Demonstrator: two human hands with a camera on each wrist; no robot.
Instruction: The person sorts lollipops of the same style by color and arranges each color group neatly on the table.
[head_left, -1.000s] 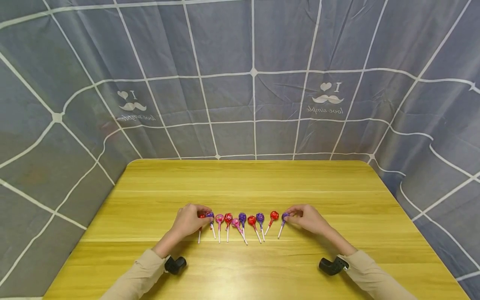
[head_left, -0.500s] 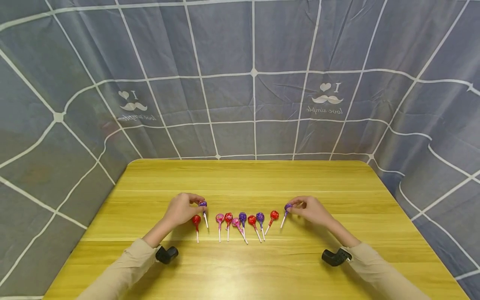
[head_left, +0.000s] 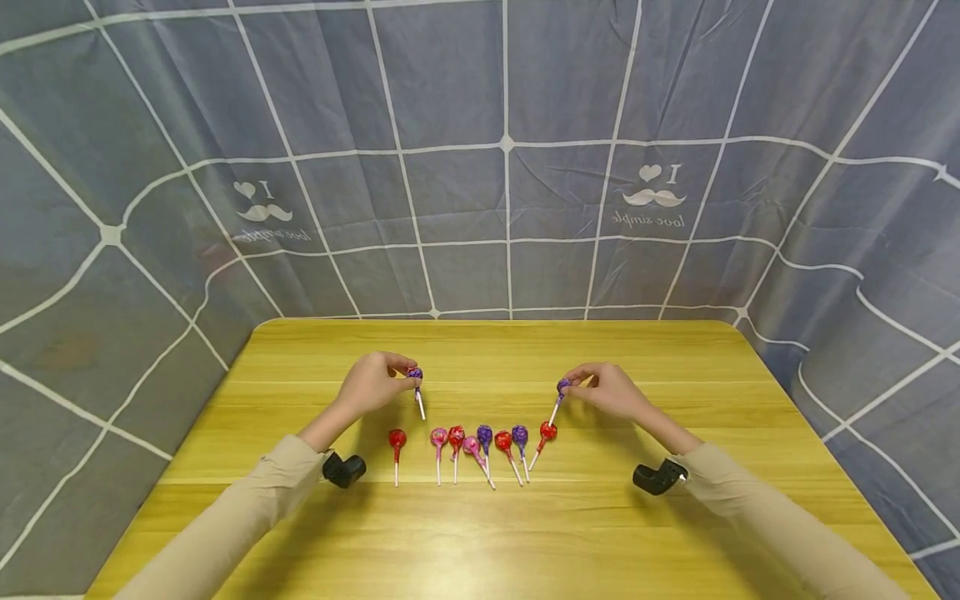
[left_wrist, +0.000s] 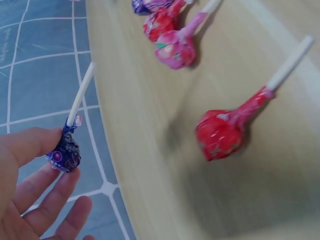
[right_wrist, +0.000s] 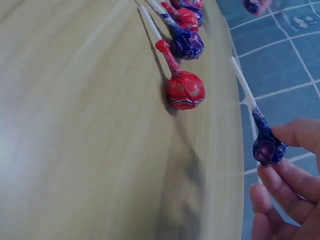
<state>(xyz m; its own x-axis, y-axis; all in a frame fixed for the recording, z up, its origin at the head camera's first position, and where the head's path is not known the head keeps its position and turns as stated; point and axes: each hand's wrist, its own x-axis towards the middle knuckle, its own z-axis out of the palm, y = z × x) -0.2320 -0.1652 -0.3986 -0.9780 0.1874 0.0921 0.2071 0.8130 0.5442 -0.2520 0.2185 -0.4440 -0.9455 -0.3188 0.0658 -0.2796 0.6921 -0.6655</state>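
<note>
My left hand pinches a purple-wrapped lollipop by its round head, thumb on one side and fingertips on the other, its white stick pointing away from the palm. A second purple lollipop is pinched the same way by my right hand. Both are held up over the table beyond a row of lollipops. Beneath the left hand lies a lone red lollipop. The stick in the right hand overlaps another red lollipop in the head view.
Between the hands, the row on the wooden table has a pink lollipop, a purple one and several others, some with crossing sticks. A grey curtain with white lines hangs behind the far table edge.
Both hands have lifted their purple lollipops from the ends of the row and moved away from me, toward the table's far side. The red lollipop at the left is now uncovered.
</note>
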